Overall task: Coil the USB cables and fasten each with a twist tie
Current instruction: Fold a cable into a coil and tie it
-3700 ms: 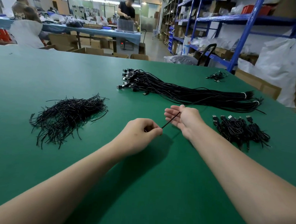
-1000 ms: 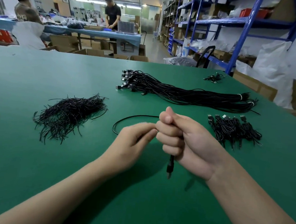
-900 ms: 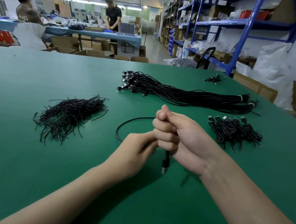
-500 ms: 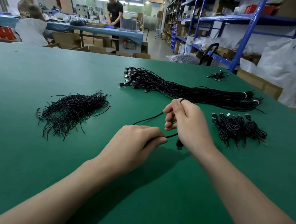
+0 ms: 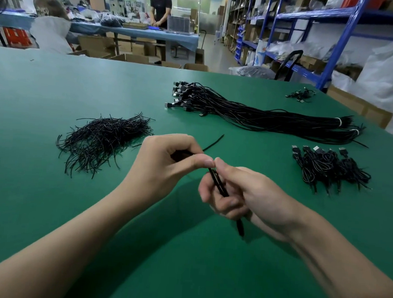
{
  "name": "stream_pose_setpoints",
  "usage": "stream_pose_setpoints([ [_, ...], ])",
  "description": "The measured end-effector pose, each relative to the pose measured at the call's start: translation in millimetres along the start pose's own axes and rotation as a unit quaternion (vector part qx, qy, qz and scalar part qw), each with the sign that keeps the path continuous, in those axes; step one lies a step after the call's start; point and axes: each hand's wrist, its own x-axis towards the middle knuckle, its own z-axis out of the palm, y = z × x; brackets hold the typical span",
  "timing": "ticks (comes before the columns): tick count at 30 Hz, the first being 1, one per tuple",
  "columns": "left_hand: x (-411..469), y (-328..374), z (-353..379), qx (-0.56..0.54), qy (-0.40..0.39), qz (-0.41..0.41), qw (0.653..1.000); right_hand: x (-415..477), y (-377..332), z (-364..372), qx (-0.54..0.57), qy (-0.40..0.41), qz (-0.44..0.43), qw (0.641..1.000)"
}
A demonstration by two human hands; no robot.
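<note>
Two grips pinch the USB cable [image 5: 218,183], left grip [image 5: 166,167] by its loose tail, right grip [image 5: 252,198] round folded strands; if I slacken, the coil could spring open.

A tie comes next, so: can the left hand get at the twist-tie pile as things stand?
Probably yes: the twist-tie pile lies close beside the left hand, only bare table between. But that hand pinches the USB cable, so it may have to let go first.
</note>
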Motion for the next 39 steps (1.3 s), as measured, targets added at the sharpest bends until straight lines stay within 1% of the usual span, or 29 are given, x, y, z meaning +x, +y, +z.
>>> stream_pose_setpoints([
  [3,-1,0,3,-0.083,0.002,-0.028,0.996,-7,-3,2,0.064,-0.093,0.001,0.994],
  [5,-2,-1,9,-0.124,0.006,-0.046,0.991,-9,-5,5,0.093,-0.119,-0.024,0.988],
  [6,-2,-1,13,-0.142,0.004,-0.056,0.988,-8,-6,6,0.11,-0.115,-0.038,0.987],
  [8,-5,-1,23,-0.181,0.001,-0.078,0.98,-6,-11,8,0.151,-0.084,-0.075,0.982],
  [10,-9,-4,32,-0.188,-0.032,-0.091,0.977,-3,-18,7,0.197,-0.027,-0.126,0.972],
  [11,-11,-5,36,-0.156,-0.066,-0.091,0.981,-1,-22,5,0.217,0.014,-0.147,0.965],
  [13,-14,-7,42,-0.04,-0.133,-0.06,0.989,4,-26,0,0.216,0.103,-0.173,0.955],
  [15,-16,-6,43,0.053,-0.147,-0.015,0.988,8,-24,-6,0.131,0.19,-0.18,0.956],
  [17,-15,-4,40,0.101,-0.135,0.019,0.985,11,-19,-11,-0.004,0.255,-0.182,0.95],
  [19,-14,-5,36,0.139,-0.125,0.03,0.982,12,-12,-15,-0.135,0.289,-0.18,0.931],
  [21,-12,-9,30,0.178,-0.102,0.039,0.978,11,-3,-19,-0.243,0.301,-0.159,0.908],
  [26,-6,-11,20,0.243,-0.068,0.1,0.962,6,12,-16,-0.39,0.258,-0.06,0.882],
  [27,-5,-10,19,0.248,-0.055,0.106,0.961,6,13,-16,-0.4,0.25,-0.051,0.88],
  [28,-4,-9,18,0.247,-0.046,0.112,0.962,5,12,-16,-0.384,0.237,-0.047,0.891],
  [29,-2,-9,16,0.241,-0.041,0.117,0.963,4,11,-17,-0.342,0.213,-0.045,0.914],
  [31,-1,-9,12,0.218,-0.043,0.125,0.967,1,8,-19,-0.237,0.138,-0.028,0.961],
  [33,0,-8,8,0.173,-0.05,0.114,0.977,-4,6,-19,-0.137,0.054,-0.006,0.989],
  [36,1,-6,5,0.075,-0.038,0.058,0.995,-10,5,-18,-0.015,-0.041,0.006,0.999],
  [39,2,-7,8,-0.037,-0.008,-0.001,0.999,-13,3,-16,0.099,-0.098,-0.023,0.99],
])
